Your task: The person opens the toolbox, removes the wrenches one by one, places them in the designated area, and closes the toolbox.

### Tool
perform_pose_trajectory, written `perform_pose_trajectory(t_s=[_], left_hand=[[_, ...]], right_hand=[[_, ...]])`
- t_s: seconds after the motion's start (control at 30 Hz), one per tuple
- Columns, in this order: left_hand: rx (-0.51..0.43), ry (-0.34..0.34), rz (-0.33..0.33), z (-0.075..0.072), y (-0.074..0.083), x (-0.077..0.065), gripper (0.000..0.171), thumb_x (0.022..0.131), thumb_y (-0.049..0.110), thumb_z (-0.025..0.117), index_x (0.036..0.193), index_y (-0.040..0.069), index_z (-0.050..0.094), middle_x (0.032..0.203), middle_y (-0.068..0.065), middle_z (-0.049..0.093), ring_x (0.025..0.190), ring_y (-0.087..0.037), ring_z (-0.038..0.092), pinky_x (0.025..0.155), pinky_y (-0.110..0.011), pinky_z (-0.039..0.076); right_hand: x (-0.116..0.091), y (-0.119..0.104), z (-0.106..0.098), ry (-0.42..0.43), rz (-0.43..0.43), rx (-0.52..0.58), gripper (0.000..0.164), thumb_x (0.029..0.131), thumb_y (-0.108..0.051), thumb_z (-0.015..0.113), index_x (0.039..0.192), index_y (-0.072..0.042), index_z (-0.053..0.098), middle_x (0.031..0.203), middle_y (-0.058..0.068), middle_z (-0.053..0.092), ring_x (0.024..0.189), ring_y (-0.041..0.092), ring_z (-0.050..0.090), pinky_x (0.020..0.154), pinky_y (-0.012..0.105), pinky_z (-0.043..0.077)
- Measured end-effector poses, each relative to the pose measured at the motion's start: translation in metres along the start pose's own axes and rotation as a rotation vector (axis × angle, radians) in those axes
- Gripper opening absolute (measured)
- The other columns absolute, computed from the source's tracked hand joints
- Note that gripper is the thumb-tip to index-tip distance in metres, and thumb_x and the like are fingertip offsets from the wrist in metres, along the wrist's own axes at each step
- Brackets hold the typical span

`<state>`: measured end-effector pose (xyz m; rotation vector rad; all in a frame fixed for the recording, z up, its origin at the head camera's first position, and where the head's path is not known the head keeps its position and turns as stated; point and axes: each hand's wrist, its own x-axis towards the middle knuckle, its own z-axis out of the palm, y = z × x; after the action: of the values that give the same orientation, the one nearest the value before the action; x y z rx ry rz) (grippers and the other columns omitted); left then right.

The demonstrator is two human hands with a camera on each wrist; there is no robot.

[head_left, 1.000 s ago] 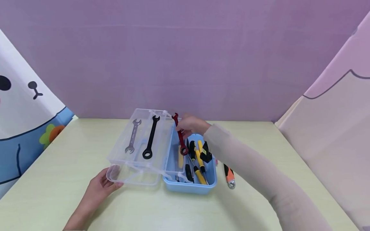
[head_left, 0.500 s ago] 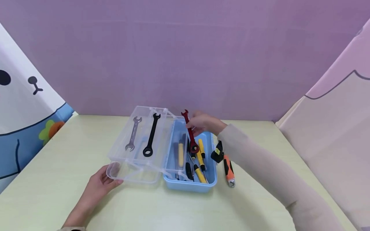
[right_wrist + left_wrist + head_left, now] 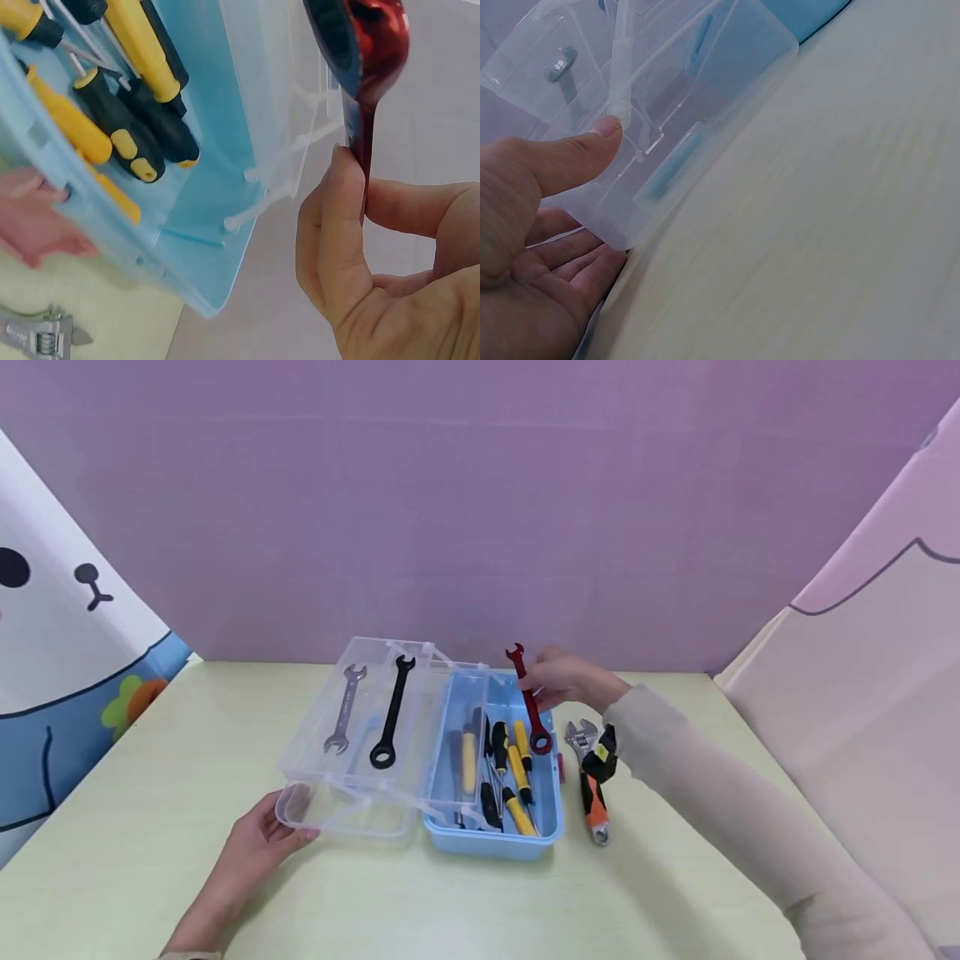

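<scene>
My right hand (image 3: 567, 681) pinches a red combination wrench (image 3: 529, 702) by its shaft, open end up and ring end down. It hangs over the right rim of a blue toolbox (image 3: 487, 846). In the right wrist view thumb and fingers press on the wrench (image 3: 373, 56) from both sides. My left hand (image 3: 251, 847) grips the near left corner of the clear plastic lid and tray (image 3: 311, 764); in the left wrist view the thumb lies over the plastic and the other fingers under it. A silver wrench (image 3: 346, 710) and a black wrench (image 3: 392, 714) rest on the tray.
Inside the toolbox lie several yellow and black screwdrivers (image 3: 517, 772) and a pale-handled tool (image 3: 468, 764). An adjustable wrench (image 3: 594, 810) with an orange and black handle lies right of it, near a small red object (image 3: 561, 768). A purple cloth (image 3: 480, 527) hangs behind the table.
My right hand has carried the red wrench rightward, from the tray side across the toolbox to its right rim. The left hand keeps its grip on the clear corner.
</scene>
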<state>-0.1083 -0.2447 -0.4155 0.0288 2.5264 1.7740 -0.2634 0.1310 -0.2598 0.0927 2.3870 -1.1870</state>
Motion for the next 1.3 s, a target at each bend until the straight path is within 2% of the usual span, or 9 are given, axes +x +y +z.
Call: perform_pose_trajectory(t_s=[0.13,0.47,0.67,0.87,1.1,1.3], left_hand=[[-0.003,0.002,0.001,0.001,0.001,-0.001,0.069,0.085,0.005,0.070,0.138,-0.013,0.032,0.140,-0.038,0.037,0.098,0.022,0.044,0.083,-0.004,0.047],[0.001,0.014,0.010,0.001,0.004,-0.002,0.068,0.084,0.005,0.071,0.137,-0.013,0.033,0.140,-0.038,0.037,0.099,0.022,0.043,0.083,-0.003,0.046],[0.003,0.017,0.001,0.001,0.004,-0.003,0.068,0.084,0.005,0.071,0.138,-0.013,0.032,0.140,-0.038,0.037,0.099,0.022,0.043,0.083,-0.003,0.046],[0.010,0.014,-0.012,0.001,0.005,-0.005,0.069,0.084,0.006,0.071,0.138,-0.013,0.032,0.140,-0.038,0.037,0.098,0.022,0.043,0.083,-0.003,0.046],[0.028,0.012,-0.019,0.001,0.005,-0.005,0.070,0.084,0.007,0.071,0.139,-0.012,0.032,0.140,-0.038,0.038,0.099,0.021,0.044,0.083,-0.004,0.047],[0.022,0.011,-0.013,0.001,0.006,-0.005,0.069,0.084,0.006,0.071,0.139,-0.012,0.032,0.140,-0.038,0.038,0.099,0.021,0.044,0.083,-0.004,0.047]], right_hand=[[-0.002,0.008,-0.008,-0.021,-0.010,0.010,0.027,0.094,-0.009,0.056,0.113,0.002,0.040,0.098,0.016,0.058,0.060,0.016,0.058,0.061,0.028,0.058],[-0.006,0.023,-0.025,-0.025,-0.005,0.000,0.020,0.095,-0.011,0.056,0.106,0.003,0.047,0.092,0.011,0.058,0.062,0.015,0.059,0.067,0.031,0.059],[-0.011,0.035,-0.034,-0.031,0.003,0.011,0.017,0.095,-0.010,0.055,0.103,0.005,0.051,0.083,0.007,0.057,0.060,0.014,0.058,0.062,0.027,0.058],[-0.015,0.048,-0.041,-0.039,0.002,-0.008,0.018,0.095,-0.011,0.055,0.102,0.006,0.051,0.082,0.006,0.057,0.059,0.013,0.055,0.062,0.025,0.056],[-0.018,0.065,-0.047,-0.059,-0.001,0.030,0.024,0.095,-0.009,0.053,0.109,0.010,0.049,0.079,0.004,0.056,0.060,0.011,0.056,0.061,0.023,0.056],[-0.021,0.080,-0.052,-0.063,-0.005,0.053,0.020,0.095,-0.007,0.052,0.106,0.009,0.049,0.078,0.002,0.057,0.059,0.009,0.057,0.060,0.022,0.055]])
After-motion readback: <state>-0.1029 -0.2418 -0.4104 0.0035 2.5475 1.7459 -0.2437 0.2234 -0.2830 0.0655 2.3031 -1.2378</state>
